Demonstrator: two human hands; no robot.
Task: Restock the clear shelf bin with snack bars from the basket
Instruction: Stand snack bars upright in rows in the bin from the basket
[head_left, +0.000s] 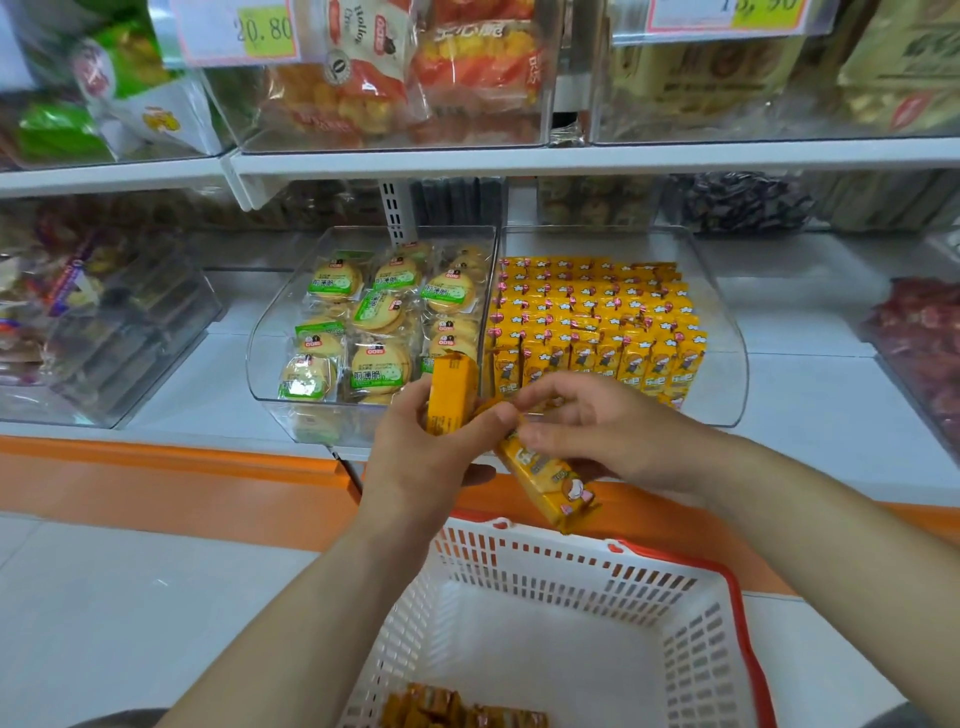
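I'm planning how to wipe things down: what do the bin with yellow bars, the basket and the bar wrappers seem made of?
The clear shelf bin: likely rigid clear plastic, glossy; the shelf shows through its walls. The basket: white moulded plastic, slotted walls, red rim, matt. The snack bar wrapper: thin printed film, probably plastic, slightly shiny.

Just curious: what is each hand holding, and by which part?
Left hand: upright snack bar, by its lower half. Right hand: second snack bar, by its upper end.
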